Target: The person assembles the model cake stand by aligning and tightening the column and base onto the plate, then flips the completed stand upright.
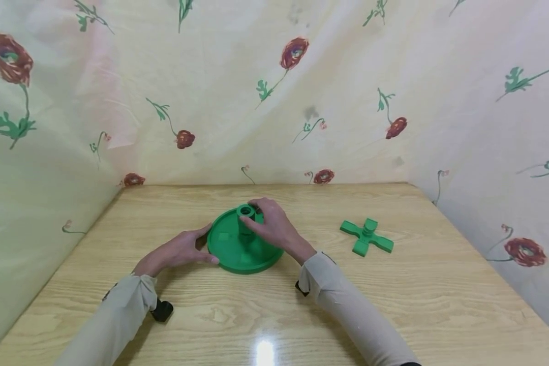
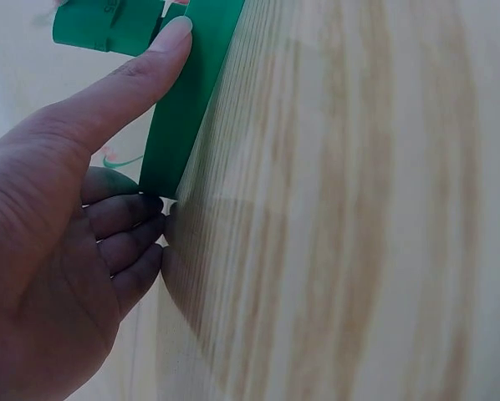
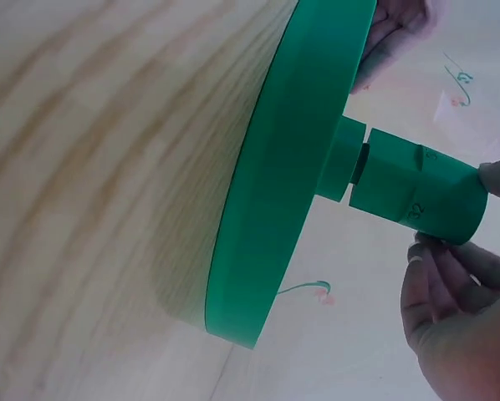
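Observation:
A round green dish with a low raised rim (image 1: 231, 265) lies on the wooden table. At its middle stands a short green stub (image 3: 341, 159), and a hollow green cylinder (image 1: 245, 221) with raised markings sits upright over it. In the right wrist view a narrow dark gap shows between cylinder and stub. My right hand (image 1: 276, 226) pinches the cylinder near its upper end between thumb and fingers. My left hand (image 1: 185, 249) holds the dish's left edge, thumb (image 2: 162, 50) at the near side of the rim and fingers curved round farther back.
A green cross-shaped piece (image 1: 367, 237) with four arms and a round stub at its centre lies to the right on the table (image 1: 439, 305). Behind and at both sides hangs a pale flowered cloth (image 1: 229, 91).

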`<control>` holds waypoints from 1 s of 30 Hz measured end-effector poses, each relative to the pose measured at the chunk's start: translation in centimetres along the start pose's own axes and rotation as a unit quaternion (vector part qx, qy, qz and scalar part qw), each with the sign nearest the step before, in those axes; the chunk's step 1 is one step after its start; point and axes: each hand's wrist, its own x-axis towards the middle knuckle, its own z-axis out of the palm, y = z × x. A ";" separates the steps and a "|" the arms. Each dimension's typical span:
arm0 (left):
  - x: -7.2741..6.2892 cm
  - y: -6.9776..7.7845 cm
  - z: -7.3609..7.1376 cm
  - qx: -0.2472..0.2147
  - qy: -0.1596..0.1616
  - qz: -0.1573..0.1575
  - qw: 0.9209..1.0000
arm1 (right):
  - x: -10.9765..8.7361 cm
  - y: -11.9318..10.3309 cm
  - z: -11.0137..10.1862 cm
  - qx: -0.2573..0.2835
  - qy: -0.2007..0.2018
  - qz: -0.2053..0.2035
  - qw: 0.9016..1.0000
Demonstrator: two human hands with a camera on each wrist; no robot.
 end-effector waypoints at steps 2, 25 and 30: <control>0.0 0.0 0.1 0.001 -0.001 -0.002 1.000 | -0.1 0.1 0.1 0.000 0.005 0.004 1.000; 0.0 0.1 -0.1 -0.002 -0.005 0.000 1.000 | -0.5 0.0 -0.3 -0.003 -0.008 0.015 1.000; -0.1 0.1 -0.1 -0.004 -0.003 -0.003 1.000 | -0.5 0.0 -0.2 -0.005 -0.002 0.003 1.000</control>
